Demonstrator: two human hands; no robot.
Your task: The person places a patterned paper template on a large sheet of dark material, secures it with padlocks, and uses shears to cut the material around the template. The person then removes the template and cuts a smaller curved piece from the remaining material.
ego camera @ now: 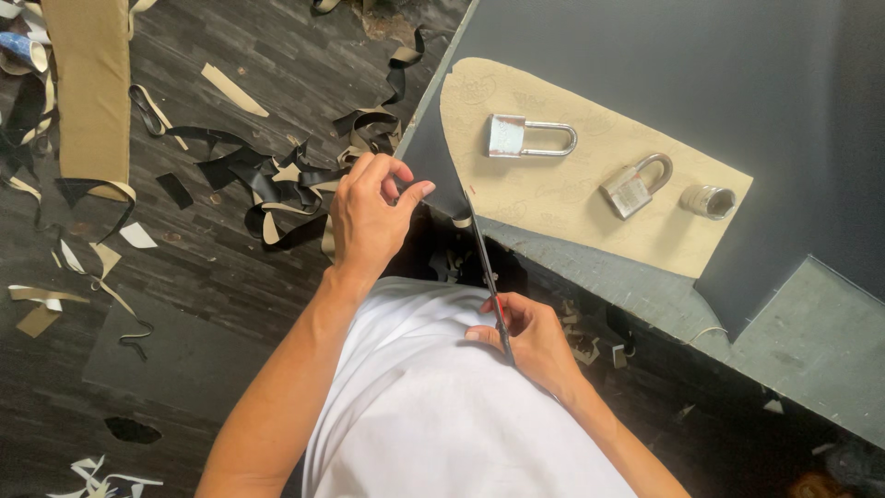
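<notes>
My left hand (pixel 369 214) pinches the corner of the dark sheet (pixel 645 55), fingers clamped on its edge, while my right hand (pixel 527 339), below it and close to my shirt (pixel 433 406), grips the scissors (pixel 487 277) with the blades running up to that corner. Just beyond my left fingers a tan pattern (pixel 553 198) lies on the sheet, weighted by two padlocks (pixel 527 136) and a socket (pixel 708 200). Scraps (pixel 267 184) litter the floor (pixel 184 304) left of my left hand.

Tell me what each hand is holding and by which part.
The left hand pinches the cut edge of the dark sheet between thumb and fingers. The right hand grips the scissors by their handles, blades pointing up at the sheet.
</notes>
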